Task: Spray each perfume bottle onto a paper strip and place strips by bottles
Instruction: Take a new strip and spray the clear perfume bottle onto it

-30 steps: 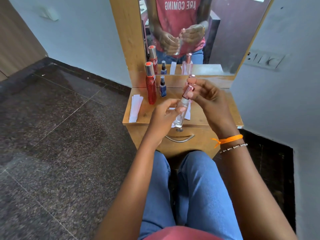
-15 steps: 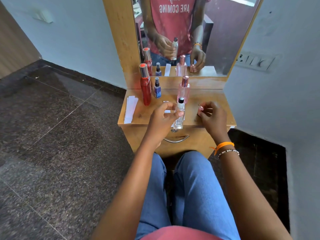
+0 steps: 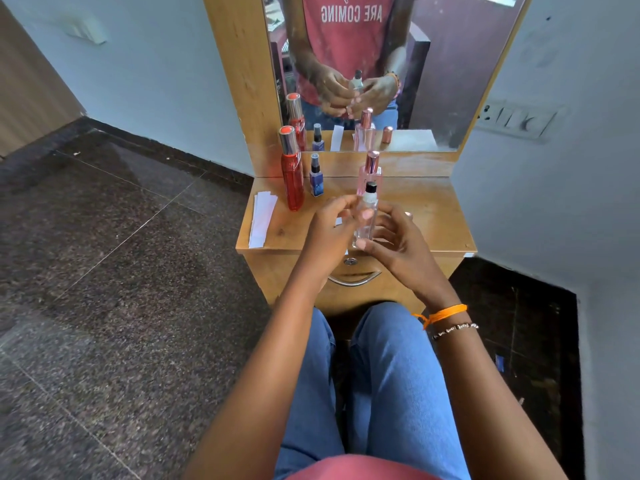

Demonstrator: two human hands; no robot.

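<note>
Holding the uncapped clear bottle (image 3: 365, 220) upright above the bench (image 3: 429, 216), both grips close around it: the left hand (image 3: 329, 233) pinches its side, the right hand (image 3: 398, 244) cups its base. Paper strips (image 3: 261, 218) lie at the bench's left edge, beside the red bottle (image 3: 292, 174).

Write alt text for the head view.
Both hands, left hand and right hand, hold an uncapped clear glass perfume bottle above a small wooden dresser. Behind stand a tall red bottle, small blue bottle and pink bottle.
</note>
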